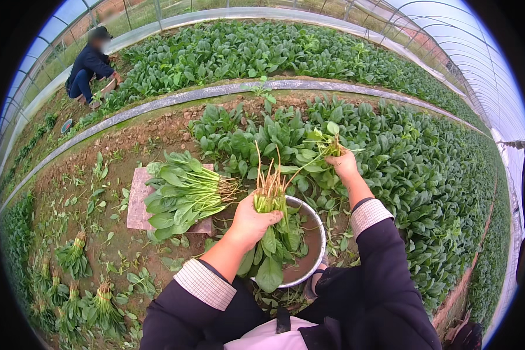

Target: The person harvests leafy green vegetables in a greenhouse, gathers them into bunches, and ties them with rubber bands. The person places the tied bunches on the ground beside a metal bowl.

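My left hand (254, 220) grips a bunch of spinach (273, 253) with its reddish roots pointing up and its leaves hanging down. The bunch is over a round metal basin (317, 236) of muddy water between my feet. My right hand (343, 164) is raised at the edge of the growing plants, closed around a few stray stems and leaves (326, 142). To the left, a pile of spinach (186, 192) lies on a pinkish board (138, 201), roots towards my left hand.
Tied spinach bunches (105, 308) stand on the soil at lower left. Growing spinach (420, 197) fills the right side and the far bed. A grey plastic strip (201, 92) divides the beds. Another person (89, 68) squats at far left beside a basin (107, 89).
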{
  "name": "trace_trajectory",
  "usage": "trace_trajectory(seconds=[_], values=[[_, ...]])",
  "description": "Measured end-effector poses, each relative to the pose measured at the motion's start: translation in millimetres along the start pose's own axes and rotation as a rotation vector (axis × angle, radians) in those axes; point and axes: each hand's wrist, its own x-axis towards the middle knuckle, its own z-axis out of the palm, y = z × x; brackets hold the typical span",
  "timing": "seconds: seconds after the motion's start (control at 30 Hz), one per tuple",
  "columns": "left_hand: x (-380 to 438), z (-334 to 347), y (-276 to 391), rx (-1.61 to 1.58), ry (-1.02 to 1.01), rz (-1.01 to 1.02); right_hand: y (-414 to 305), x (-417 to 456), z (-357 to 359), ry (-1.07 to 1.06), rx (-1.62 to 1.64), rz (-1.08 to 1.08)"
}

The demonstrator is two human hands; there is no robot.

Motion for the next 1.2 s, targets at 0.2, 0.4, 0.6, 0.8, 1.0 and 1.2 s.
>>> trace_trajectory(seconds=[0.2,0.4,0.6,0.8,1.0,1.2], values=[[-4.2,0.7,-9.1,-0.05,-0.004,-0.032,-56.2,-62.7,-27.9,0.021,0.639,-0.063],[-14.0,0.2,-10.8,-0.175,-0.17,-0.061,-90.9,-108.7,-27.2,-0.022,0.913,-0.105],[-21.6,15.3,-7.1,-0.234,-0.336,-0.04,-105.2,-137.5,-5.4,-0.279,1.246,-0.098],[-12.3,23.2,-17.2,-0.137,-0.268,-0.109,-118.0,-149.8,12.3,-0.352,1.489,0.142],[-3.4,12.6,-16.1,0.08,-0.161,-0.088,-109.1,-116.0,-28.8,-0.107,1.092,-0.184],[-1.4,14.5,-18.6,0.327,-0.169,0.004,-106.7,-112.1,-18.1,0.359,-0.499,-0.836]])
